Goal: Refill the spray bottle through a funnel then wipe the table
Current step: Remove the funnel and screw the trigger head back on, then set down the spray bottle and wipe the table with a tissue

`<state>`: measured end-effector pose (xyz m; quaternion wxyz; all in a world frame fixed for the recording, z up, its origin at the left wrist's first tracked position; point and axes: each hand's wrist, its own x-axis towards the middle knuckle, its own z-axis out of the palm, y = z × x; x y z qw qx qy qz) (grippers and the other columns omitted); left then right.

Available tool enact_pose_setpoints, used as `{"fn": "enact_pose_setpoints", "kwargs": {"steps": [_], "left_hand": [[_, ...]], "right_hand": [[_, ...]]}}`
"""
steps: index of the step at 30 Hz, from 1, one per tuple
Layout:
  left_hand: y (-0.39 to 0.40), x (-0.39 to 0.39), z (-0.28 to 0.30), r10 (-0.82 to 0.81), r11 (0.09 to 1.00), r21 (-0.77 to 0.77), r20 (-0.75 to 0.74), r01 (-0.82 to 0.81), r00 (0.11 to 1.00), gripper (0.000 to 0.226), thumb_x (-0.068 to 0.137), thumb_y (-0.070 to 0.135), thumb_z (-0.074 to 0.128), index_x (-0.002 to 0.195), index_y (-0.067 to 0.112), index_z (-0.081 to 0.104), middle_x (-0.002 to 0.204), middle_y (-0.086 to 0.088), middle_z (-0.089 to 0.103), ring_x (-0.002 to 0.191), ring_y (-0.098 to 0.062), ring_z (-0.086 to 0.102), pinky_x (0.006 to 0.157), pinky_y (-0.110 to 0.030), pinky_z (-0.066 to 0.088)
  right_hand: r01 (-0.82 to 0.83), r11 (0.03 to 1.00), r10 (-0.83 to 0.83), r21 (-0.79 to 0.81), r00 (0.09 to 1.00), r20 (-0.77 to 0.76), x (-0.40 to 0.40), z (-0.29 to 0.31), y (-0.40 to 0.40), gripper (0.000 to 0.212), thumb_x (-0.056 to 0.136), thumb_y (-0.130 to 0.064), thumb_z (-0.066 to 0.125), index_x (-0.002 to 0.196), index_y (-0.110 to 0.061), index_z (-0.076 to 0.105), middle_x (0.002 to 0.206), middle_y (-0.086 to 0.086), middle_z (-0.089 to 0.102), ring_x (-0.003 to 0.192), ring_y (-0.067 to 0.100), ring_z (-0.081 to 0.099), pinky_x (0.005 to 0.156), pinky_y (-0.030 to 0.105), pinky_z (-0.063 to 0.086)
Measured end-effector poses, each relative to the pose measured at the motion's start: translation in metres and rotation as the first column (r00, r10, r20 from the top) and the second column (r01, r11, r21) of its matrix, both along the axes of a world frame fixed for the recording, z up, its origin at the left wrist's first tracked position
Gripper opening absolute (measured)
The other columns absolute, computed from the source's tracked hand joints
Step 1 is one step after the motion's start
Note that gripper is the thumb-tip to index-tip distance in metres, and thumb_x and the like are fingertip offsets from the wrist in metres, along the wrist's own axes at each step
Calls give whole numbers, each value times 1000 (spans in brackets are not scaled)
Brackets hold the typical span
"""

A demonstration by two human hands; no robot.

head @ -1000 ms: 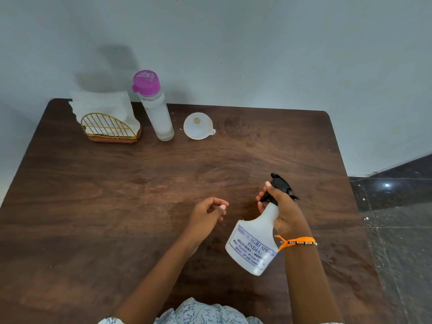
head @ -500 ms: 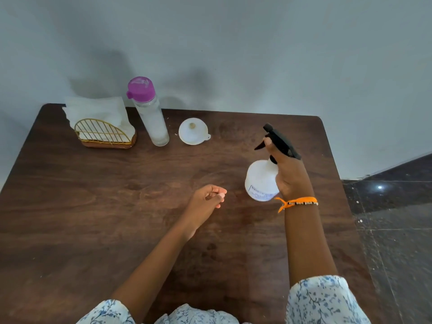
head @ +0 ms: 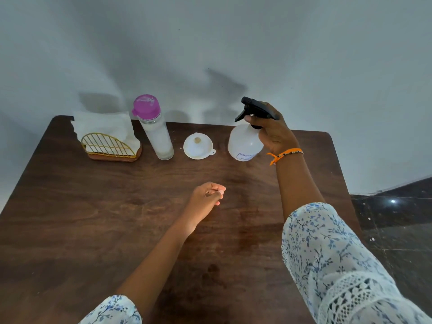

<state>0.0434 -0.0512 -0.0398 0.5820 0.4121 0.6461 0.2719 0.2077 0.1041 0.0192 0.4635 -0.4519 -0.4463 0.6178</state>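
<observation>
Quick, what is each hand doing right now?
Left hand: loosely curled, holding nothing that can be seen.
Right hand: closed around the neck of the spray bottle.

The table (head: 93, 218) is dark brown with a wood grain pattern. On it, the spray bottle (head: 243, 143) has a white, half-clear body, a black trigger head and a small label with blue print. Left of the spray bottle, the funnel (head: 198, 147) is white. Further left, the tall bottle (head: 155, 132) is cloudy clear with a pink-purple cap. The napkins (head: 102, 123) are white, in a holder (head: 109, 148) of gold wire bars on a reddish-brown base. The bracelet (head: 285, 153) is orange with dark and pale beads. The sleeves (head: 327, 253) are white with a small blue flower pattern and white lace. The wall (head: 233, 43) is pale grey-blue. The floor (head: 397, 218) is black and shiny.
</observation>
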Motion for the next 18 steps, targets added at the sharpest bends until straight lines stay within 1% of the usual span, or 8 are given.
{"fn": "enact_pose_setpoints", "kwargs": {"steps": [6,8,10,13,15,18], "left_hand": [[8,-5,-2,40,999,-11,18,-40,999,17,94,20,49,104,19,63,90,6,63,83,-10,61,82,-22,46],[12,-7,-3,49,999,-18,14,-49,999,16,94,20,50,103,20,63,90,5,63,83,-10,62,88,-27,47],[16,-10,-4,54,998,-23,5,-54,999,16,94,21,50,103,21,64,92,5,63,85,-11,62,91,-29,47],[22,-12,-2,57,998,-12,3,-57,998,18,94,21,49,105,20,64,93,4,63,87,-12,62,92,-30,47],[25,-13,0,65,998,-7,13,-65,998,18,94,21,49,105,20,63,94,4,63,87,-12,62,92,-30,47],[27,-13,3,81,997,-10,19,-81,996,17,94,23,50,105,21,62,94,5,62,88,-11,61,89,-27,47]], "right_hand": [[-12,998,11,-54,1000,-17,-5,-21,15,37,74,16,62,98,-12,60,77,-6,70,77,8,62,65,19,45],[-34,998,34,-52,999,-1,-7,-24,17,37,74,17,62,98,-12,60,78,-3,69,76,9,61,63,18,46],[-48,998,49,-49,999,24,-10,-26,18,37,74,16,63,98,-12,59,80,-1,66,77,10,59,63,18,46],[-18,998,19,-53,1000,24,-12,-30,18,36,73,14,65,97,-11,59,79,-2,65,73,8,60,65,19,47],[13,999,-11,-46,999,47,-13,-32,16,37,73,11,68,102,-9,58,88,3,64,77,10,63,71,23,49],[82,996,-80,-36,994,70,-10,-34,6,46,71,3,74,110,-10,55,104,4,61,91,15,62,77,26,50]]}}
